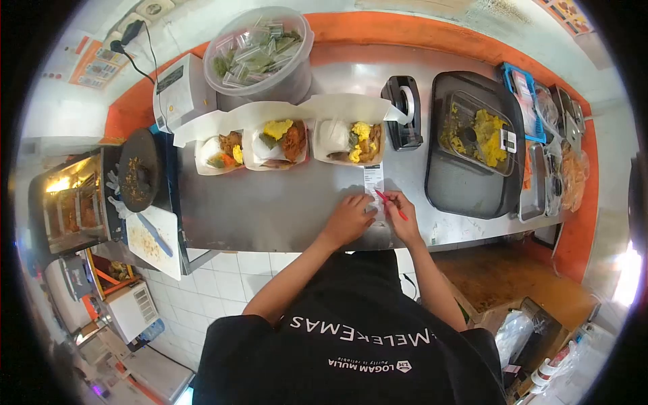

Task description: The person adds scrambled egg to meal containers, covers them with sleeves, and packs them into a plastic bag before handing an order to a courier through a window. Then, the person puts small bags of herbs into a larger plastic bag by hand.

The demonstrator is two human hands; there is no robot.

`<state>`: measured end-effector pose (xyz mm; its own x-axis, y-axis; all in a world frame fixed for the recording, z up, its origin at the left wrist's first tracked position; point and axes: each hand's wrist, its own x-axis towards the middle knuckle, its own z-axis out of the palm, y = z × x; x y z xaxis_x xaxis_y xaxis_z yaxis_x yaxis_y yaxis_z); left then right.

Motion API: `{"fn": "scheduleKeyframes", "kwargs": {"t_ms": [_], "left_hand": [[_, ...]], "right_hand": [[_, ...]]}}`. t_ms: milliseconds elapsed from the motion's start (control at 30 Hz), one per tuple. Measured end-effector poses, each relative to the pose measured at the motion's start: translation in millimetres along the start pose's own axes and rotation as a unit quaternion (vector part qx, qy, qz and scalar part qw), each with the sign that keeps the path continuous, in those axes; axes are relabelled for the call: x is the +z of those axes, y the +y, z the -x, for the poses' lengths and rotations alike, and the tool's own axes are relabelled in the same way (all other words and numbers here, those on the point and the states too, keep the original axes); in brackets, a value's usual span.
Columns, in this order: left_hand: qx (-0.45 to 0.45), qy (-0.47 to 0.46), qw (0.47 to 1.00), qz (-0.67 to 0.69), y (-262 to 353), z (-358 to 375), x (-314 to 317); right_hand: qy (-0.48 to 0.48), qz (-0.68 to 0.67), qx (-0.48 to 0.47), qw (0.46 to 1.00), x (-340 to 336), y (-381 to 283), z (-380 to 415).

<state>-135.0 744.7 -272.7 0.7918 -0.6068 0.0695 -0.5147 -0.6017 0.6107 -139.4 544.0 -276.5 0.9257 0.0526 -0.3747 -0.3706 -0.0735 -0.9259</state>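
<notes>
A narrow printed receipt (pixel 373 177) lies on the metal table in front of me, just below the right-hand food box. My left hand (pixel 349 219) presses on its left edge with bent fingers. In my right hand (pixel 403 223) is a red pen (pixel 393 205), its tip at the paper. Beyond my hands stand three open paper boxes with rice and side dishes: a left box (pixel 221 154), a middle box (pixel 275 143) and a right box (pixel 348 142). Their lids are folded back.
A tub of small green packets (pixel 260 77) stands behind the boxes, beside a white machine (pixel 183 91). Right of them are a tape dispenser (pixel 403 115) and a black tray (pixel 453 182) bearing a container of yellow food (pixel 487 138). A knife (pixel 155 235) lies on a cutting board at left.
</notes>
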Motion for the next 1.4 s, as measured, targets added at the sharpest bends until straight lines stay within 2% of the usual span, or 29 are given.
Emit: {"fn": "scheduleKeyframes", "kwargs": {"t_ms": [67,200,300,400,500,600,700,800,900,1100,1200,1300,1400], "left_hand": [[0.015,-0.042,0.999,-0.024,0,9,5],[0.034,-0.057,0.997,-0.046,-6,16,12],[0.044,-0.066,0.995,-0.054,-9,22,14],[0.048,-0.073,0.995,-0.043,-13,24,14],[0.040,-0.074,0.996,-0.035,-16,24,17],[0.040,-0.082,0.995,-0.039,-14,27,18],[0.042,-0.085,0.995,-0.033,-16,26,16],[0.045,-0.077,0.996,-0.030,-15,29,16],[0.046,-0.065,0.996,-0.036,-14,28,15],[0.039,-0.047,0.997,-0.036,-14,27,19],[0.039,-0.035,0.998,-0.030,-14,28,21],[0.030,-0.032,0.999,-0.023,-14,29,24],[0.032,-0.036,0.999,-0.025,-13,31,23]], "right_hand": [[0.016,0.033,-0.031,0.999,6,14,-9],[0.070,0.064,-0.088,0.992,18,23,-18],[0.030,0.051,-0.076,0.995,16,25,-20],[0.064,0.104,-0.082,0.989,11,21,-20],[0.015,0.038,-0.030,0.999,9,18,-16],[0.039,0.091,-0.058,0.993,8,13,-13],[0.004,-0.001,-0.004,1.000,8,8,-9],[0.031,0.055,0.002,0.998,5,11,-4],[-0.008,0.008,0.021,1.000,5,14,2],[0.022,0.055,-0.015,0.998,5,22,8],[-0.010,0.038,-0.001,0.999,5,20,18],[0.007,0.084,-0.008,0.996,3,24,24],[0.035,0.076,0.002,0.997,3,25,33]]}}
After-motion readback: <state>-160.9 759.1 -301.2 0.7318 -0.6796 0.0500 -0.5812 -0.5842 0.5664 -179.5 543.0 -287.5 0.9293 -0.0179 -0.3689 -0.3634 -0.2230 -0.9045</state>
